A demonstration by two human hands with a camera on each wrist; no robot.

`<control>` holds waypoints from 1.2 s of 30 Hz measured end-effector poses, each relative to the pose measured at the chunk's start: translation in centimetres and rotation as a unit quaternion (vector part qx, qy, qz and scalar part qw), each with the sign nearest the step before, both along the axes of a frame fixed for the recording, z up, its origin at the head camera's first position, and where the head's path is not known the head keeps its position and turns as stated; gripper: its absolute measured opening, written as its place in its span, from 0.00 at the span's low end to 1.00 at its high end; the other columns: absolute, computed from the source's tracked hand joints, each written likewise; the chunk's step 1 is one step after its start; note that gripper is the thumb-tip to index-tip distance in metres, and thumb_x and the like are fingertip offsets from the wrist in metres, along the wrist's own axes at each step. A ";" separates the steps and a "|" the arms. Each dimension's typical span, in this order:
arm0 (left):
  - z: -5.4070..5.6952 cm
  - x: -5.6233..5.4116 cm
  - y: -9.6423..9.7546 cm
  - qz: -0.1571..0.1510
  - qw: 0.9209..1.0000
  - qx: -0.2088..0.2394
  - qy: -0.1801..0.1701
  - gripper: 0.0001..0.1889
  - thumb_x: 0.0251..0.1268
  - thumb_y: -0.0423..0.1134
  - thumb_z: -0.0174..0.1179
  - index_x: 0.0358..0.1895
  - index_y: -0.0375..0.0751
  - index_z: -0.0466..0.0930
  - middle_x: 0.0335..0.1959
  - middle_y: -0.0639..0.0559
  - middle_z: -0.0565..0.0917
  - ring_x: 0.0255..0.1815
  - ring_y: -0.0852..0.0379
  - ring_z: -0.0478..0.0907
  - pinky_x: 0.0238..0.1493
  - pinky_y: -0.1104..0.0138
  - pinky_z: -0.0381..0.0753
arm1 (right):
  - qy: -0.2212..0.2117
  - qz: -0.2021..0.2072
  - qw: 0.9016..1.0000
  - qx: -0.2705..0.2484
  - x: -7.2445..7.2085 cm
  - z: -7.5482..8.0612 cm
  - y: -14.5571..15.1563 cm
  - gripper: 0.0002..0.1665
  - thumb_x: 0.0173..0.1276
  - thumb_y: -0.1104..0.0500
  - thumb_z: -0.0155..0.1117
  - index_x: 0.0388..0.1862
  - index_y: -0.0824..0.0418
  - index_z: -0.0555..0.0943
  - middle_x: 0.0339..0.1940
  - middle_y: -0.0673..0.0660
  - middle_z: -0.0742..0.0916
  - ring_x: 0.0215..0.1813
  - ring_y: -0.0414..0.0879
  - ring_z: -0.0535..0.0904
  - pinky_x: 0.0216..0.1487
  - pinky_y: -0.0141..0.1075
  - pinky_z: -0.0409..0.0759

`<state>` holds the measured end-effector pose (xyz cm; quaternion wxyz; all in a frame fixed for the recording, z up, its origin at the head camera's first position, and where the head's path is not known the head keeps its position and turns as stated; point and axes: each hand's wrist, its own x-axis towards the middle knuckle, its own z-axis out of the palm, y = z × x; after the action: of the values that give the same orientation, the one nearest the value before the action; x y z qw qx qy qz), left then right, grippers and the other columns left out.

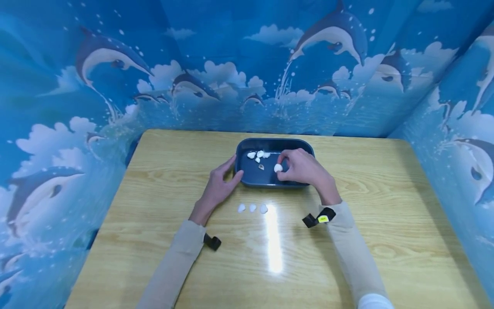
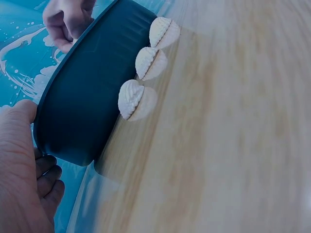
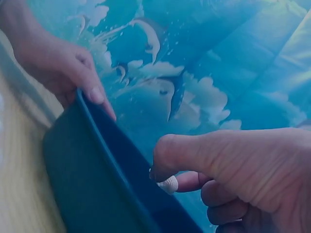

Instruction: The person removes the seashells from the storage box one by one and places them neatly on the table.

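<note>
Across the wood-grain surface (image 1: 386, 206), now pinching a white shell (image 1: 278, 168) over the dark tray (image 1: 256, 177) with the right hand (image 1: 306, 168), beyond and rightward of three lined-up shells (image 1: 252, 207), resting a relaxed left hand (image 1: 219, 184) against the tray's left end.

The head camera looks forward and down from above, over the counter (image 1: 181, 262) to the backdrop (image 1: 231, 43). The left wrist camera sits low, near and tilted, facing the outer side of the tray (image 2: 87, 92) and the row of shells (image 2: 145, 62), which the head view shares. The right wrist camera, close and slanted, looks across the tray's rim toward the left hand (image 3: 63, 68). Both wrist views share the tray.
</note>
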<state>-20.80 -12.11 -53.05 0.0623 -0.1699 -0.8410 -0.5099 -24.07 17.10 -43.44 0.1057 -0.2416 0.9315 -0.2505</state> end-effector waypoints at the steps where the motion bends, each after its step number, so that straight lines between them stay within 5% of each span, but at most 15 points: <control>1: 0.0 0.0 0.0 0.000 1.000 -0.001 -0.002 0.35 0.78 0.55 0.59 0.80 0.42 0.63 0.79 0.43 0.68 0.80 0.54 0.64 0.80 0.58 0.65 | 0.001 0.002 1.000 -0.004 0.3 0.2 0.0 0.15 0.62 0.53 0.72 0.45 0.58 0.85 0.15 0.48 0.72 0.18 0.44 0.64 0.23 0.37 0.60; 11: 0.1 0.0 0.0 -0.004 1.000 0.003 0.007 0.35 0.78 0.53 0.60 0.80 0.41 0.63 0.79 0.46 0.68 0.79 0.53 0.65 0.79 0.59 0.67 | 0.024 0.037 0.999 -0.020 3.7 1.5 -1.0 0.14 0.63 0.53 0.75 0.45 0.56 0.85 0.14 0.45 0.69 0.17 0.39 0.59 0.20 0.33 0.54; 18: 0.1 -0.1 0.0 -0.007 1.000 0.012 0.000 0.35 0.78 0.54 0.60 0.80 0.42 0.63 0.79 0.42 0.68 0.80 0.54 0.64 0.80 0.58 0.66 | 0.071 0.073 0.995 -0.015 6.7 1.3 -1.8 0.13 0.61 0.52 0.74 0.43 0.54 0.85 0.14 0.41 0.68 0.17 0.34 0.59 0.20 0.30 0.54; 23: 0.1 0.0 -0.2 -0.004 1.000 0.006 0.000 0.36 0.78 0.54 0.60 0.80 0.41 0.63 0.79 0.42 0.68 0.80 0.54 0.64 0.80 0.60 0.65 | 0.067 0.102 0.992 -0.005 8.6 0.3 -1.9 0.16 0.60 0.51 0.75 0.45 0.56 0.85 0.13 0.39 0.66 0.17 0.32 0.56 0.19 0.27 0.54; 36: 0.1 0.0 -0.1 -0.007 1.000 0.003 0.006 0.35 0.79 0.54 0.60 0.80 0.41 0.63 0.79 0.43 0.68 0.79 0.54 0.65 0.79 0.60 0.66 | 0.027 0.098 0.992 0.068 8.7 -3.0 -1.9 0.17 0.59 0.52 0.74 0.45 0.59 0.86 0.10 0.39 0.65 0.15 0.33 0.57 0.17 0.29 0.54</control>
<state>-20.85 -12.24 -52.94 0.0641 -0.1784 -0.8379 -0.5119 -15.42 15.19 -46.45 0.1209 -0.3306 0.9207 -0.1685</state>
